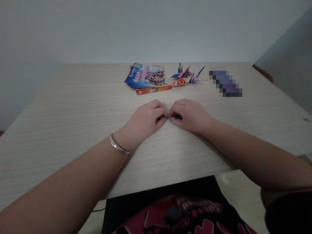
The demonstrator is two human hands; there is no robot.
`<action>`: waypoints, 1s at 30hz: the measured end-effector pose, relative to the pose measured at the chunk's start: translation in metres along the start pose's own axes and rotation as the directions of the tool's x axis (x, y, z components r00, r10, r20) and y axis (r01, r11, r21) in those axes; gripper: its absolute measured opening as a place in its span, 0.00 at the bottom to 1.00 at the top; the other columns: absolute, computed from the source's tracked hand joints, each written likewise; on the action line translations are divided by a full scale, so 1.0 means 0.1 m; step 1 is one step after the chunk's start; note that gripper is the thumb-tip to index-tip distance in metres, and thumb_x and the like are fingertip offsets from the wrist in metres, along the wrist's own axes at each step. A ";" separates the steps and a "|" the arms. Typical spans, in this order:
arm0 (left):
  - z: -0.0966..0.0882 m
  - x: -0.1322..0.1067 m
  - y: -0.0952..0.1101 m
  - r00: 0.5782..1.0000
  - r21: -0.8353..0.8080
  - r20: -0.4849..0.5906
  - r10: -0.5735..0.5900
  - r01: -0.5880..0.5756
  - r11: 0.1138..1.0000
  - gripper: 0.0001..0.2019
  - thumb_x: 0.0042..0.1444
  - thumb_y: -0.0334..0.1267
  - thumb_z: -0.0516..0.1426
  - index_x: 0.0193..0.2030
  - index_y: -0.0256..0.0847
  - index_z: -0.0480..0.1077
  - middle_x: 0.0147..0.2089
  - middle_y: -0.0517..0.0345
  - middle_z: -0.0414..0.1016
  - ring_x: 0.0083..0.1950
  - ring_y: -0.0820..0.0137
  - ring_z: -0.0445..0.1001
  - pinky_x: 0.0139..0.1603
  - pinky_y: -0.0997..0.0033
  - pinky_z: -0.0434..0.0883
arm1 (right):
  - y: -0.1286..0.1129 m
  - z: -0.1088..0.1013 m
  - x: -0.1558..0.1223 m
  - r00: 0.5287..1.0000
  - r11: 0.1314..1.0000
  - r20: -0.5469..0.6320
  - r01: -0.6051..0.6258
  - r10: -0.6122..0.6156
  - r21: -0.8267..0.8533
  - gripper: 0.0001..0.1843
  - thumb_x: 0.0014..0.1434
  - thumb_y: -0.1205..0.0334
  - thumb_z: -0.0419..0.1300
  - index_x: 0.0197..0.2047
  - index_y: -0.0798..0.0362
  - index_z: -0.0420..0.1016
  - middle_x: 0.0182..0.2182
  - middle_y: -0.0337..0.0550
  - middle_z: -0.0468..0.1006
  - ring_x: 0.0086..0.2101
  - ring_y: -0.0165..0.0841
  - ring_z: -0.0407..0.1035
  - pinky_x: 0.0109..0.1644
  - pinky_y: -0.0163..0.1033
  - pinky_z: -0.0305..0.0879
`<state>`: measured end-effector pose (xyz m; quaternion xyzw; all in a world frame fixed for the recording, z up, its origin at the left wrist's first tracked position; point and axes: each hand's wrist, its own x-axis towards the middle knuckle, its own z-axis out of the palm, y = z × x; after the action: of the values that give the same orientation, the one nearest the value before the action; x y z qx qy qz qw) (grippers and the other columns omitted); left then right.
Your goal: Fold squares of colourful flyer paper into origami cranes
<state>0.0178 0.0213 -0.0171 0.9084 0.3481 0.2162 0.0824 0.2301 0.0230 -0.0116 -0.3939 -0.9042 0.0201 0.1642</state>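
Note:
Between my two hands is a small piece of folded paper (168, 119), blue and white where it shows; most of it is hidden by my fingers. My left hand (149, 117), with a silver bangle on its wrist, pinches the paper's left side between thumb and fingers. On the right side, my right hand (188, 113) grips it the same way. The fingertips of both hands almost meet at the middle of the paper, low over the table (136, 162). Beyond my hands lie several folded paper cranes (186, 76) in blue, orange and red.
A fanned stack of printed leaflets (148, 78), blue and orange, lies left of the cranes. To their right is a pixelated, dark purple oblong object (225, 83). A pale wall (156, 29) rises behind the table's far edge.

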 end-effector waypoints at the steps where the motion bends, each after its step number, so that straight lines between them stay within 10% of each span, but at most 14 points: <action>1: -0.01 0.00 0.01 1.000 0.020 0.017 0.004 -0.004 1.000 0.08 0.64 0.32 0.56 0.42 0.37 0.78 0.44 0.49 0.78 0.45 0.62 0.77 0.50 0.60 0.75 | -0.01 0.00 0.00 1.000 1.000 -0.003 0.005 -0.005 -0.020 0.05 0.60 0.67 0.60 0.35 0.52 0.79 0.33 0.44 0.80 0.36 0.36 0.70 0.40 0.40 0.61; 14: -0.15 -0.02 0.26 0.957 0.251 0.278 -0.082 0.010 0.968 0.13 0.67 0.30 0.52 0.45 0.35 0.80 0.46 0.46 0.81 0.47 0.58 0.79 0.50 0.57 0.76 | 0.00 -0.06 -0.05 0.985 0.968 0.075 0.166 -0.155 -0.187 0.11 0.64 0.60 0.59 0.37 0.51 0.84 0.36 0.44 0.84 0.34 0.36 0.72 0.34 0.42 0.56; 21: -0.02 -0.03 0.24 0.978 0.237 0.171 -0.122 0.079 0.968 0.23 0.68 0.35 0.54 0.67 0.24 0.67 0.65 0.34 0.70 0.64 0.51 0.71 0.69 0.52 0.69 | 0.07 -0.05 0.04 0.998 0.976 0.063 0.037 -0.024 -0.217 0.13 0.69 0.61 0.58 0.40 0.54 0.84 0.41 0.48 0.85 0.41 0.38 0.74 0.40 0.41 0.61; 30: -0.04 -0.06 0.31 0.961 0.247 0.203 -0.190 0.137 0.959 0.28 0.68 0.34 0.53 0.71 0.21 0.61 0.64 0.33 0.70 0.62 0.52 0.73 0.66 0.53 0.72 | 0.06 -0.11 0.04 0.983 0.985 0.170 -0.042 0.071 -0.166 0.14 0.70 0.64 0.57 0.47 0.55 0.84 0.43 0.49 0.84 0.42 0.38 0.74 0.44 0.40 0.63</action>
<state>0.0308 -0.0062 -0.0061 0.8983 0.4337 0.0626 0.0327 0.2354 0.0292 -0.0014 -0.4283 -0.9021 -0.0141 0.0507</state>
